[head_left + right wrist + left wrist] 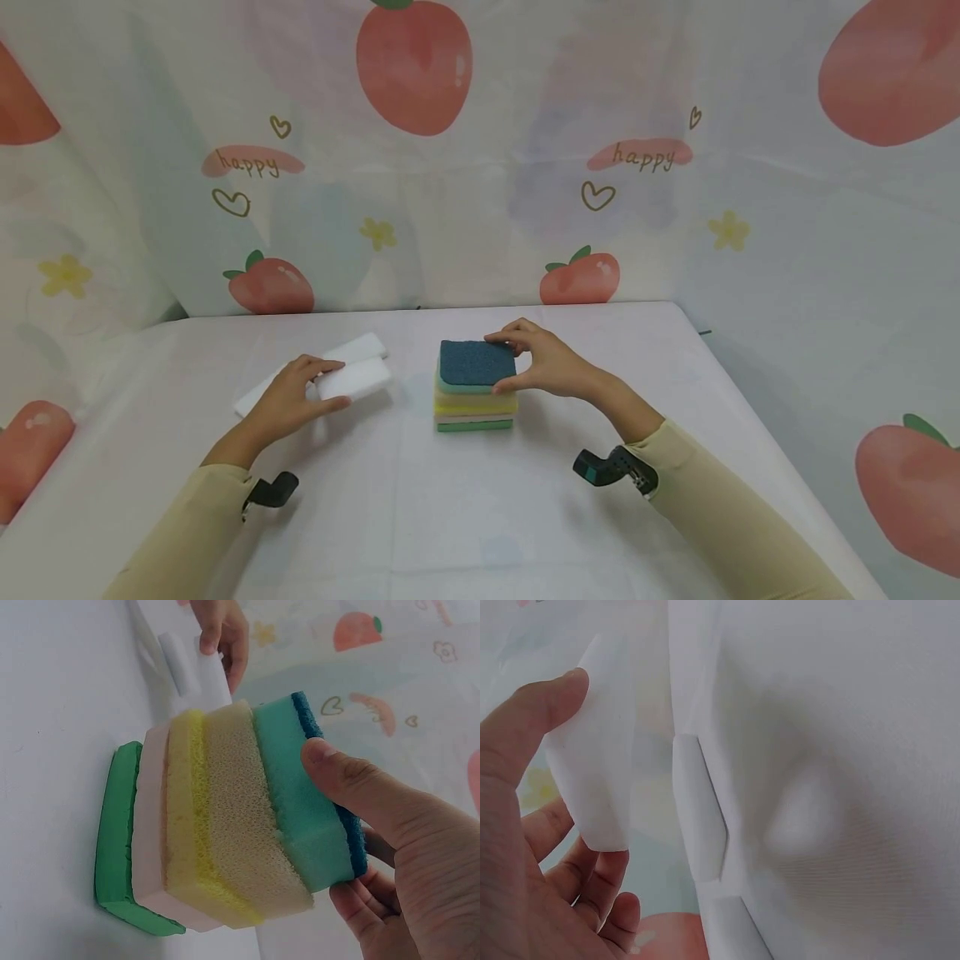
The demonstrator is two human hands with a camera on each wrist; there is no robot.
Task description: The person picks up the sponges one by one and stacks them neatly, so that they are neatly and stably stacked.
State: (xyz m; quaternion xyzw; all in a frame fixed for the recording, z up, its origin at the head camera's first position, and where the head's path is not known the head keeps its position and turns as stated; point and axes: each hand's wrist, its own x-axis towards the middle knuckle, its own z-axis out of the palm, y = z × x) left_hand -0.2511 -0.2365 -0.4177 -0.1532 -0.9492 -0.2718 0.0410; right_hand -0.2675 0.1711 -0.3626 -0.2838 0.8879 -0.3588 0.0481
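My left hand (pixel 285 404) pinches a white sponge block (pixel 596 772) between thumb and fingers, raised off the table in the left wrist view. Below it, more white blocks (pixel 697 810) lie on the tabletop. At the centre stands a stack of sponges. On top is a teal sponge (pixel 296 795) with a dark blue scouring layer (pixel 476 362); my right hand (pixel 551 362) grips it by its right side, thumb near, fingers far. Under it come a beige sponge (pixel 236 802), a yellow one (pixel 187 817), a pale pink one (pixel 150 817) and a green one (pixel 116 825) at the bottom.
A white cloth covers the table (pixel 450 517). Behind it hangs a printed curtain (pixel 480 208) with red fruit, hearts and the word "happy". A black wrist camera (pixel 273 490) sits on the left sleeve, another wrist camera (pixel 615 468) on the right.
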